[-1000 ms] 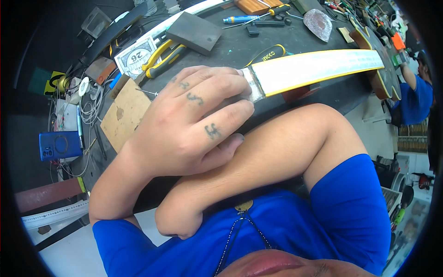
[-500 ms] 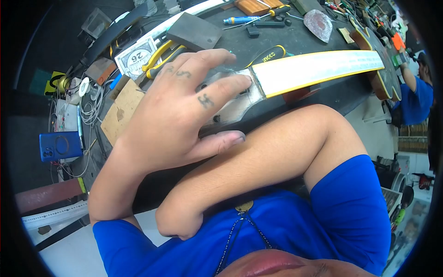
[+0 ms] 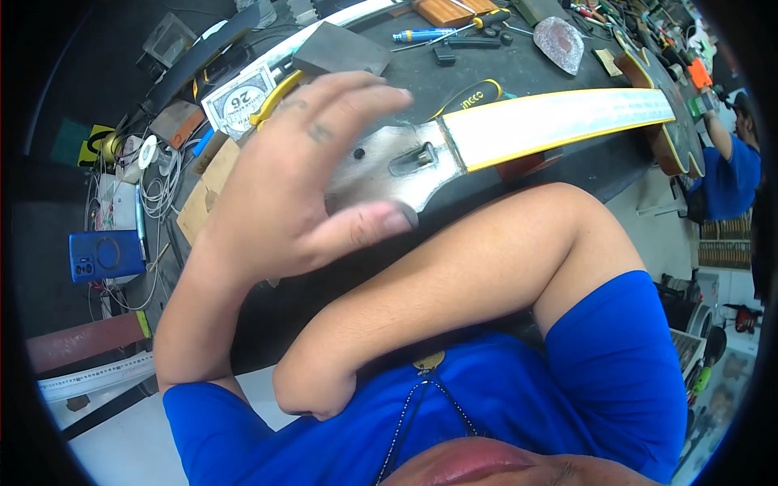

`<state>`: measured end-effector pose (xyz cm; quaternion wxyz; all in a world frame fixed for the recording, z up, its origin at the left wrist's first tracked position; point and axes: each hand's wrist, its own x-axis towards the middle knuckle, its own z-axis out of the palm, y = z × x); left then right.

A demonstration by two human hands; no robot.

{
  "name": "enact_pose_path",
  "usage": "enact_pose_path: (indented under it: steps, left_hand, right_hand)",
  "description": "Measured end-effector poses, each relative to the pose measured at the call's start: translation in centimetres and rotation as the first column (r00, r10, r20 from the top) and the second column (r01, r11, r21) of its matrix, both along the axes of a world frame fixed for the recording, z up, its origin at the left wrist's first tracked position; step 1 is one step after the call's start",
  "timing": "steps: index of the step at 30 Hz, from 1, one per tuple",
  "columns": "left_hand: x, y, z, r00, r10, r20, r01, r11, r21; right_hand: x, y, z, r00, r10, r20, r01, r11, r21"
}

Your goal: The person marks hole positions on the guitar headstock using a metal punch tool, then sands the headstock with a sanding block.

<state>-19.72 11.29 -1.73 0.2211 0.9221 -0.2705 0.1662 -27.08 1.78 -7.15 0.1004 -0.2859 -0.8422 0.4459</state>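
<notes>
Head view: left hand (image 3: 284, 174) arches, spread, over the headstock (image 3: 381, 174).

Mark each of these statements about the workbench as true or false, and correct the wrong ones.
1. The left hand is above the silvery headstock, with its thumb spread from the fingers. True.
2. The phone at the left side is bright red. False: it is blue.
3. The long neck has a white top with yellow along its edges. True.
4. The dark grey block lies on top of the white neck. False: it lies apart from it, near a yellow handle.
5. Another person in the background wears blue. True.
</notes>
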Motion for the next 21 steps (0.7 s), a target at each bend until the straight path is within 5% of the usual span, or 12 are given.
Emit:
enact_pose_path:
  steps: [3, 10, 15, 18, 20, 21]
  left_hand:
    - [-0.2, -0.6, -0.2, 0.997, -0.052, 0.054, 0.045, 0.991, 0.125]
    - [0.2, 0.7, 0.9, 0.996, -0.09, 0.002, 0.09, 0.996, 0.006]
    - [0.4, 2.0, 0.6, 0.998, -0.049, 0.034, 0.043, 0.988, 0.149]
    - [2.3, 5.5, -0.8, 0.998, 0.016, 0.06, -0.011, 0.997, -0.073]
    - [2.3, 6.5, -1.3, 0.967, 0.17, -0.191, -0.224, 0.925, -0.309]
    - [2.8, 7.0, -2.8, 0.967, 0.225, -0.122, -0.255, 0.889, -0.379]
  right_hand:
    - [0.1, 0.0, -0.1, 1.0, -0.001, 0.005, 0.001, 1.0, 0.007]
    - [0.0, 0.1, -0.1, 1.0, -0.012, 0.005, 0.012, 1.0, -0.003]
    - [0.2, 0.0, 0.2, 1.0, -0.009, 0.015, 0.009, 1.0, -0.004]
    - [0.0, 0.1, -0.2, 1.0, -0.011, -0.022, 0.01, 0.999, -0.041]
    - [0.0, 0.0, -0.5, 0.997, -0.03, -0.07, 0.024, 0.996, -0.085]
    - [0.1, 0.0, -0.5, 0.997, -0.031, -0.072, 0.025, 0.996, -0.081]
